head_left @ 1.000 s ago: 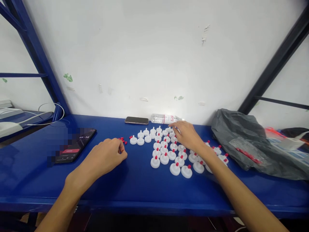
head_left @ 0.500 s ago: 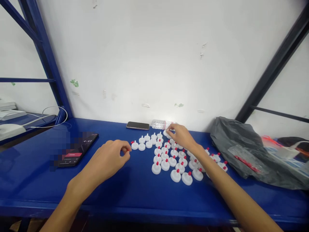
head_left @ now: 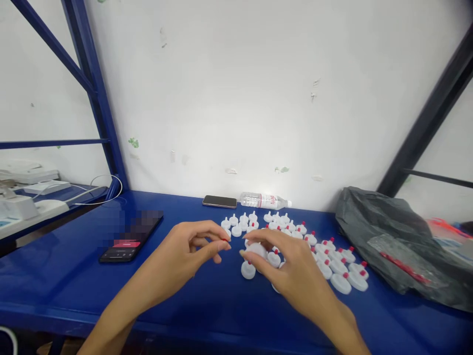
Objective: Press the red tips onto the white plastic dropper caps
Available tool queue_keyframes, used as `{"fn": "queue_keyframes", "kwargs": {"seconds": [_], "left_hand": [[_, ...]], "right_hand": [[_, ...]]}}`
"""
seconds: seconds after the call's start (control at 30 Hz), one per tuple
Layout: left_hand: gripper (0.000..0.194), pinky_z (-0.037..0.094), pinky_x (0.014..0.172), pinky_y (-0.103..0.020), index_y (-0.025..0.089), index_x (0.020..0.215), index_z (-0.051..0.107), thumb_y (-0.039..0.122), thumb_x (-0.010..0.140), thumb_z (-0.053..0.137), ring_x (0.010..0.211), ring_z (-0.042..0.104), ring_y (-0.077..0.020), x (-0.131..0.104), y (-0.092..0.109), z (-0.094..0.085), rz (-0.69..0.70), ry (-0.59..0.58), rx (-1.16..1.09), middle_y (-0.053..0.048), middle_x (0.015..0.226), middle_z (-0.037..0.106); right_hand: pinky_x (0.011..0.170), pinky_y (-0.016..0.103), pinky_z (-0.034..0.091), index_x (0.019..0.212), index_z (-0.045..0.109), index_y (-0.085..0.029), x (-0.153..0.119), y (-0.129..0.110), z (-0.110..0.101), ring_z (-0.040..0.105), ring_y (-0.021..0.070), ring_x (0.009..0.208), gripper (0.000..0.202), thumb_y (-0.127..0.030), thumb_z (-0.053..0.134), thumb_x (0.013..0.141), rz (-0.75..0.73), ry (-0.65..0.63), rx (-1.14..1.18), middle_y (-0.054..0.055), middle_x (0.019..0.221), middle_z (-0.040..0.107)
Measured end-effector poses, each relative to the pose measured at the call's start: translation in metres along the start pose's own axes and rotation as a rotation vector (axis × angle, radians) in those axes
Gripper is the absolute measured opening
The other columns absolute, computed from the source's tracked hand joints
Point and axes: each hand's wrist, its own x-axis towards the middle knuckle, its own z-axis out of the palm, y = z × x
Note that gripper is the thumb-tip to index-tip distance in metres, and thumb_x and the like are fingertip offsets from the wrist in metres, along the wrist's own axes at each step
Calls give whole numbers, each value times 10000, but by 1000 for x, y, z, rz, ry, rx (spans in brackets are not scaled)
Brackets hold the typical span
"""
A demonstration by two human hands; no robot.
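My left hand pinches a small red cap between thumb and fingertips, left of centre. Facing it, my right hand grips a white round lid by its edges. The two hands are close but apart. Behind and to the right, several white lids with red-tipped nozzles stand on the blue table. Several white lids with bare nozzles are at the back, near my left fingertips. Some lids are hidden behind my right hand.
A phone with a lit screen lies at the left. Another phone and a clear bottle lie by the wall. At the right, a dark plastic bag bears a clear bag of red pieces. White devices and cables are far left.
My right hand has come forward from the back of the lids, now with a white lid in it. My left hand has moved right towards it with the red cap. The view has shifted.
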Motion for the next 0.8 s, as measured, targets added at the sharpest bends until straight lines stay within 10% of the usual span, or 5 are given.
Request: {"fn": "queue_keyframes", "kwargs": {"seconds": [0.23, 0.8], "left_hand": [[286, 351, 430, -219, 243, 947, 834, 499, 880, 725, 487, 467, -103, -5, 10, 14, 28, -20, 19, -2, 722, 725], [270, 473, 549, -247, 258, 1023, 825, 463, 963, 661, 688, 692, -175, 0, 6, 27, 135, 48, 97, -34, 950, 834]], "right_hand": [[616, 252, 475, 990, 666, -278, -2, -7, 13, 646, 137, 658, 140, -261, 781, 912, 2, 32, 150, -64, 810, 714], [744, 269, 558, 1067, 693, -287, 3, -3, 12, 730, 162, 808, 222, -196, 785, 887, 5, 102, 207, -49, 967, 780]]}}
